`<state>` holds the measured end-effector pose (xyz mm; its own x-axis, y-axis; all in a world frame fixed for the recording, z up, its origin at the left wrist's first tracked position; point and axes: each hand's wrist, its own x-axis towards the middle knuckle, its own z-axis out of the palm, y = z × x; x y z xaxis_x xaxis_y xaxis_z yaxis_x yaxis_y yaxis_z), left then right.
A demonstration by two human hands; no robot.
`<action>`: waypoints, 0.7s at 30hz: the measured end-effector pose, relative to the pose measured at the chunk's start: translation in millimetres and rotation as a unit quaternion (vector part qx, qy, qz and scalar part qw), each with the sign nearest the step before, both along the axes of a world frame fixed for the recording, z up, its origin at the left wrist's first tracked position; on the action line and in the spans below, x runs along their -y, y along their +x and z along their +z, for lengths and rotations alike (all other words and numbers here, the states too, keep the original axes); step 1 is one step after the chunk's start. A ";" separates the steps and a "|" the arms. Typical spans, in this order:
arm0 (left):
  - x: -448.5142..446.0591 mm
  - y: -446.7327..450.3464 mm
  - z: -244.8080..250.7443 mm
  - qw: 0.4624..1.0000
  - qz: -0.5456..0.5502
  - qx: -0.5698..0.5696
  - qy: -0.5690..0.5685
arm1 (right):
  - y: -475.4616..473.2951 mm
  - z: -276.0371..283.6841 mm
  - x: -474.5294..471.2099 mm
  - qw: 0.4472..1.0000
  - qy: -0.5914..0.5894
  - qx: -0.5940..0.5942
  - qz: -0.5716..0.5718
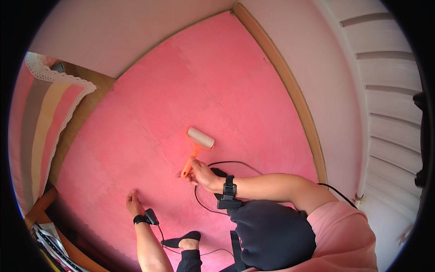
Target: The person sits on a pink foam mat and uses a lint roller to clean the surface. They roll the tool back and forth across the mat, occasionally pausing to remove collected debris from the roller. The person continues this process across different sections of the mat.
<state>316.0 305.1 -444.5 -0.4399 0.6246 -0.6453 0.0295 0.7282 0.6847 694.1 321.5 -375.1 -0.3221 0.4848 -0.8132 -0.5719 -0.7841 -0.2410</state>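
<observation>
My right hand (203, 175) grips the orange handle of a lint roller (200, 137). The roller's head points away from me, with a whitish sheet around its cylinder, over the pink interlocking foam mat (238, 112). Whether the cylinder touches the mat, I cannot tell. Lower left, my left hand (134, 205) is low over the mat, its fingers drawn together, and no object shows between them. Each wrist wears a black strap with a small black device, and thin cables trail from these.
Wooden skirting (289, 81) edges the mat on the right, beneath a pale wall. A slatted white door (390, 102) stands beyond. At left hangs a striped cloth with a lace border (51, 115). A wooden frame (64, 241) holds papers at lower left. A black cable (207, 205) loops across the mat.
</observation>
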 end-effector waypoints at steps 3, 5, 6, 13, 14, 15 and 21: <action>-0.5 0.7 0.2 1.000 0.003 0.002 0.000 | 35.3 -1.1 -18.4 0.986 0.105 0.090 -0.095; -0.8 0.8 -0.8 1.000 0.019 -0.001 -0.007 | 103.8 -13.8 -58.5 0.950 0.127 0.251 -0.134; -0.9 0.8 -1.4 1.000 0.015 0.002 0.001 | 140.3 -21.6 -80.9 0.925 0.091 0.285 -0.232; -1.4 1.0 -2.5 1.000 0.012 0.008 -0.001 | 243.3 -47.5 -97.6 0.866 0.126 0.409 -0.257; -1.5 1.6 -2.0 1.000 0.015 0.007 -0.002 | 210.7 -46.8 -83.2 0.870 0.182 0.400 -0.225; -2.5 2.1 -1.5 1.000 0.016 0.005 0.004 | 172.8 -43.6 -68.5 0.886 0.219 0.364 -0.184; -4.3 0.5 1.3 1.000 0.010 0.016 -0.010 | 6.5 4.3 5.4 0.999 0.001 0.025 -0.036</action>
